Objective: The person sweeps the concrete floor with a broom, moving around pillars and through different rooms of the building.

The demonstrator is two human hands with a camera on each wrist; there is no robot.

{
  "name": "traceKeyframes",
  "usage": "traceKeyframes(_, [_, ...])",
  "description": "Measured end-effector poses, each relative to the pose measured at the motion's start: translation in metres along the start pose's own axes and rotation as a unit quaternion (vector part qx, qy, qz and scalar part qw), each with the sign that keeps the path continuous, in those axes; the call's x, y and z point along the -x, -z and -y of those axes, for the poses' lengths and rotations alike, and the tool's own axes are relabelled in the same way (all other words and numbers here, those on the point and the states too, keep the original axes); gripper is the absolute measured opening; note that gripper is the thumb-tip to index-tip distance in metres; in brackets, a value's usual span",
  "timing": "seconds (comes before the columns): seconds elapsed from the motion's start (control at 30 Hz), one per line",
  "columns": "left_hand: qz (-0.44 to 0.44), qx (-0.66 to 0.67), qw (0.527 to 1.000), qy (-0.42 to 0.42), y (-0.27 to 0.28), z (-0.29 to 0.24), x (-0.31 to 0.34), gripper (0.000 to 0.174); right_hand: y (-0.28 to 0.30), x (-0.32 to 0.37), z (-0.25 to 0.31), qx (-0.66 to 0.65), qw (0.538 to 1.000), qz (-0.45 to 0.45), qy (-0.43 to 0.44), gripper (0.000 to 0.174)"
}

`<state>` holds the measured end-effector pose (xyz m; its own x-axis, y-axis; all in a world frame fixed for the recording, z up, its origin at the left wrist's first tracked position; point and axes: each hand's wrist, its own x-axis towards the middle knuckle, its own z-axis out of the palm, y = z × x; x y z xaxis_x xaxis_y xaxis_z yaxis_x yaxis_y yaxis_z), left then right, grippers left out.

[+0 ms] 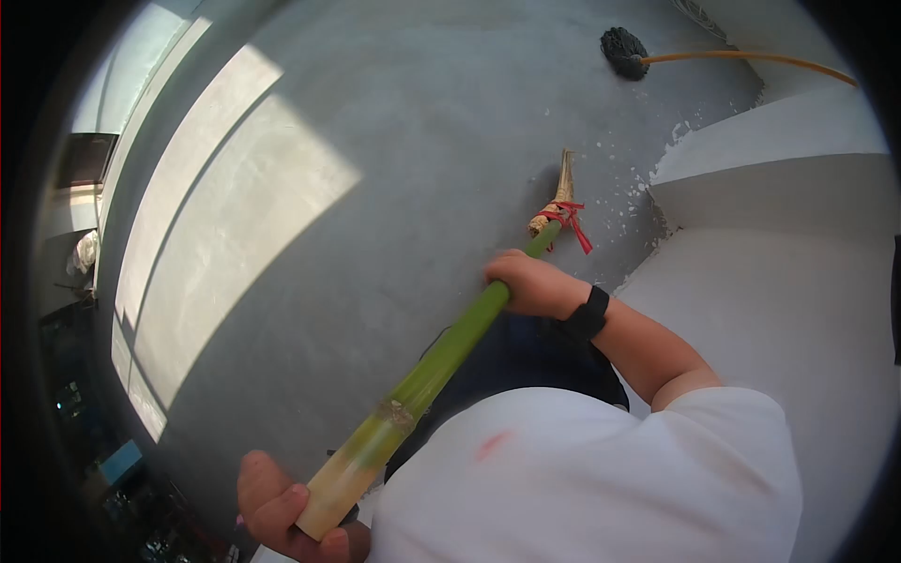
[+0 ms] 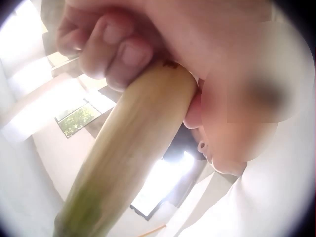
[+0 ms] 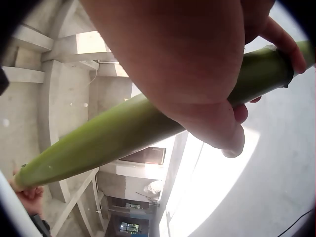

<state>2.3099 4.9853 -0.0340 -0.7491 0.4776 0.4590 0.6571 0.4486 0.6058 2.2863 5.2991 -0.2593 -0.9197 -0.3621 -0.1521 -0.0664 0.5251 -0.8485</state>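
A green bamboo pole [image 1: 441, 361] with a pale lower end slants across the head view. My left hand [image 1: 282, 511] grips that pale end; in the left wrist view, curled fingers [image 2: 129, 53] lie against the pole [image 2: 133, 123]. Farther up, my right hand [image 1: 535, 283], with a black band on its wrist, is wrapped around the green part; the right wrist view shows the hand [image 3: 182, 64] over the pole [image 3: 108, 133], partly hiding it. At the pole's far end is a dry, straw-coloured piece [image 1: 565, 183] tied with red ribbon [image 1: 574, 225].
A dark mop head [image 1: 625, 53] with an orange handle [image 1: 751, 54] lies on the grey floor [image 1: 404, 122] at the upper right. White wall ledges [image 1: 770, 197] stand at the right, with white specks on the floor beside them. Sunlight falls on the left.
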Motion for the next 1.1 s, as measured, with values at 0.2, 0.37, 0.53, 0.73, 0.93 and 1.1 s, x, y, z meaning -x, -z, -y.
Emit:
traceKeyframes(0.2, [0.051, -0.033, 0.995, 0.08, -0.018, 0.016, 0.058, 0.033, -0.055, 0.001, -0.055, 0.068, 0.997, 0.026, -0.026, 0.018])
traceKeyframes(0.37, [-0.035, -0.14, 0.983, 0.116, 0.045, -0.018, 0.136, 0.026, -0.137, -0.027, 0.012, 0.095, 0.982, 0.143, 0.08, 0.015])
traceKeyframes(0.53, [-0.193, -0.3, 0.932, 0.053, 0.11, -0.07, 0.215, 0.03, -0.232, -0.039, 0.127, 0.033, 0.962, 0.204, 0.178, 0.016])
traceKeyframes(0.73, [-0.28, -0.357, 0.889, 0.059, 0.174, -0.106, 0.297, 0.034, -0.282, -0.031, 0.219, 0.006, 0.932, 0.284, 0.225, 0.019])
traceKeyframes(0.93, [-0.327, -0.239, 0.868, 0.286, 0.172, -0.067, 0.325, 0.035, -0.33, -0.064, 0.199, 0.024, 0.94, 0.318, 0.122, 0.016])
traceKeyframes(1.1, [-0.357, -0.371, 0.811, 0.277, 0.209, -0.059, 0.347, 0.038, -0.419, -0.09, 0.238, 0.002, 0.899, 0.328, 0.291, 0.014])
